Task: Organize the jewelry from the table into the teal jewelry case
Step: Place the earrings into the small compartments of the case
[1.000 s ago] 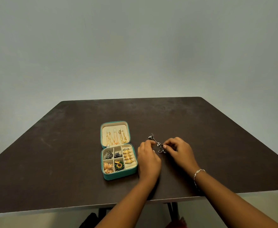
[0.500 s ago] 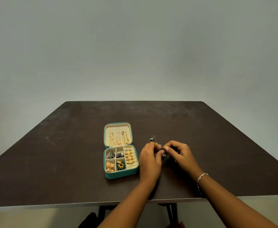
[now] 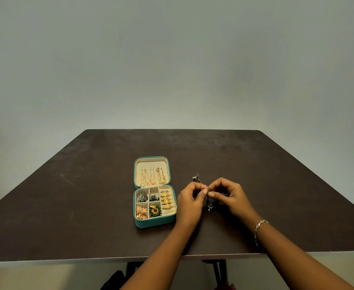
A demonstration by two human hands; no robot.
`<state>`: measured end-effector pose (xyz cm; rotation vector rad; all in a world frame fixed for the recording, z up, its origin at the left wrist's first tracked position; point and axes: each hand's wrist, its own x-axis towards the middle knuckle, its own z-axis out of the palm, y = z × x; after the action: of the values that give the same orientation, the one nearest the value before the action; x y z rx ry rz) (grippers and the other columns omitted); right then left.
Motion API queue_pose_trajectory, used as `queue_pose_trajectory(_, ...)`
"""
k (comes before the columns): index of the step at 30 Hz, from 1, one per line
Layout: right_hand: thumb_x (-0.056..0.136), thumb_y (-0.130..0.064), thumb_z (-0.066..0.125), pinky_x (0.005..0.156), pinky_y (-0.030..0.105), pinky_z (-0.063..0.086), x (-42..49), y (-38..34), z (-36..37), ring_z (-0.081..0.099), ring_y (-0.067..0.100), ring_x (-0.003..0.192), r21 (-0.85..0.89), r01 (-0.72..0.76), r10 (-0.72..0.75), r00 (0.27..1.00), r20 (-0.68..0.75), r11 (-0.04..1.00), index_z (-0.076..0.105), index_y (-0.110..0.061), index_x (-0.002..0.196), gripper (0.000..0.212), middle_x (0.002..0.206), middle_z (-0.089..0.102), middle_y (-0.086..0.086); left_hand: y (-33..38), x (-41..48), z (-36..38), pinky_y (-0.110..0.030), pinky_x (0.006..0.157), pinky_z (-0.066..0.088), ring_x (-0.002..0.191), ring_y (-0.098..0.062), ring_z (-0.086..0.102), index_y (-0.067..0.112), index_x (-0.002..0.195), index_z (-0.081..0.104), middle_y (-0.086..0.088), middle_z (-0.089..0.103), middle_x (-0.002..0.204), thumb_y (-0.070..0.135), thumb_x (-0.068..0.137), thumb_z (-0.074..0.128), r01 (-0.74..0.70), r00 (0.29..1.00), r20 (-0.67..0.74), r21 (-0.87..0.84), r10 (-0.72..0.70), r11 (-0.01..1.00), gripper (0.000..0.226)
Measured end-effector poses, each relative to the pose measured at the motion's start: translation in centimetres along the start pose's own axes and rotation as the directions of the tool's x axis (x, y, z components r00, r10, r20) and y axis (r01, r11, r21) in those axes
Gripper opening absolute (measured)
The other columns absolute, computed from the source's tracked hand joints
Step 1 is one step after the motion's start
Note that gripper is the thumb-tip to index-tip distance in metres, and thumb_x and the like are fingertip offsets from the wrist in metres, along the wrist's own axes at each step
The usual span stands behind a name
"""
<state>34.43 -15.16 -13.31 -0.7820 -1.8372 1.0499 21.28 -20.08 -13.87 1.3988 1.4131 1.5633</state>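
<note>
The teal jewelry case (image 3: 154, 223) lies open on the dark table (image 3: 67, 206). Gold chains (image 3: 152, 176) hang in its cream lid, and its compartments hold gold rings (image 3: 166, 200), dark and orange earrings and a green-gold piece. Just right of the case, my left hand (image 3: 189, 203) and my right hand (image 3: 231, 196) meet and pinch a small silver dangling earring (image 3: 209, 206) between their fingertips, lifted off the table. A second silver earring (image 3: 196, 177) lies on the table just beyond my hands.
The table's near edge (image 3: 172, 257) runs below my forearms. A silver bracelet (image 3: 260, 225) circles my right wrist. A plain grey wall stands behind the table. Dark shapes show under the table at the bottom.
Both hands have closed in on the nearer silver earring and lifted it off the table. The view has shifted slightly, so the case appears further right.
</note>
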Motion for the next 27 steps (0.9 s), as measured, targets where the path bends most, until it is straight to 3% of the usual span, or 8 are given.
queue_pose_trajectory(3,0.079,0.001,0.065,0.063,0.02,0.048,0.0,0.0,0.1,0.06,0.008,0.067,0.04,-0.018,0.018,1.0,-0.003,0.999,0.059,-0.003,0.076,0.007,0.073,0.064,0.002,0.2,-0.2,-0.1,-0.018,0.069,0.047,0.073,-0.006,0.058,0.027,0.09,0.054,0.002,0.06,0.075,0.004,0.089,0.055,0.017,1.0,-0.005,-0.069,-0.017,0.997,0.022)
queue_pose_trajectory(6,0.081,0.001,0.063,0.058,0.015,0.043,0.1,0.1,0.1,0.055,0.002,0.061,0.055,-0.017,0.018,1.0,-0.007,0.998,0.059,-0.005,0.075,0.009,0.066,0.062,-0.005,0.2,-0.3,0.0,-0.019,0.068,0.048,0.073,-0.001,0.059,0.027,0.098,0.057,0.005,0.061,0.078,0.006,0.092,0.049,-0.001,1.0,-0.02,-0.093,-0.001,0.996,0.023)
queue_pose_trajectory(9,0.083,-0.007,0.062,0.06,0.014,0.043,0.1,0.3,0.1,0.055,0.002,0.064,0.053,0.001,0.0,1.0,-0.023,0.999,0.06,-0.01,0.075,0.009,0.068,0.063,-0.006,0.4,-0.4,0.0,-0.019,0.073,0.05,0.083,-0.005,0.063,0.026,0.091,0.066,0.007,0.069,0.086,0.013,0.088,0.058,-0.063,0.998,-0.002,-0.093,0.063,0.994,0.015)
queue_pose_trajectory(12,0.08,-0.016,0.062,0.064,0.019,0.047,0.0,0.2,0.2,0.058,0.009,0.07,0.049,0.001,0.0,1.0,-0.014,0.999,0.062,-0.005,0.078,0.011,0.074,0.063,0.0,0.4,-0.5,-0.1,-0.022,0.075,0.051,0.083,-0.006,0.065,0.028,0.081,0.068,0.012,0.071,0.079,0.007,0.082,0.066,-0.038,0.999,-0.006,-0.109,0.038,0.993,0.021)
queue_pose_trajectory(18,0.092,-0.006,0.048,0.047,0.018,0.045,0.9,0.4,0.0,0.053,0.009,0.072,0.172,-0.123,0.154,0.971,-0.181,0.977,0.064,-0.008,0.081,0.019,0.076,0.059,0.004,0.0,-0.2,0.1,-0.031,0.073,0.049,0.079,-0.011,0.06,0.027,0.077,0.057,0.002,0.067,0.083,0.006,0.086,0.059,0.066,0.988,-0.139,-0.027,-0.069,0.997,0.023)
queue_pose_trajectory(21,0.093,-0.006,0.047,0.051,0.016,0.048,2.0,1.0,0.0,0.056,0.009,0.072,0.056,-0.184,0.192,0.955,-0.224,0.981,0.063,-0.007,0.089,0.016,0.086,0.06,0.003,0.1,-0.3,0.3,-0.036,0.075,0.05,0.084,-0.014,0.062,0.029,0.077,0.056,0.0,0.068,0.086,0.006,0.086,0.058,0.093,0.981,-0.17,-0.025,-0.096,0.995,0.025)
queue_pose_trajectory(24,0.092,-0.009,0.048,0.054,0.013,0.047,3.3,1.6,0.1,0.056,0.009,0.063,-0.141,-0.228,0.188,0.951,-0.247,0.964,0.064,-0.011,0.094,0.016,0.095,0.058,0.001,0.1,-0.4,0.3,-0.027,0.069,0.049,0.079,-0.009,0.061,0.031,0.078,0.055,0.004,0.068,0.083,0.004,0.088,0.053,0.094,0.979,-0.18,-0.008,-0.093,0.996,0.03)
queue_pose_trajectory(27,0.092,-0.013,0.05,0.062,0.017,0.049,4.7,2.3,0.4,0.056,0.009,0.07,-0.284,-0.258,0.181,0.946,-0.269,0.923,0.066,-0.017,0.098,0.017,0.098,0.055,0.004,0.2,-0.5,0.2,-0.016,0.057,0.042,0.066,-0.006,0.056,0.031,0.079,0.056,0.004,0.066,0.08,0.003,0.088,0.053,0.075,0.98,-0.186,0.006,-0.073,0.997,0.03)
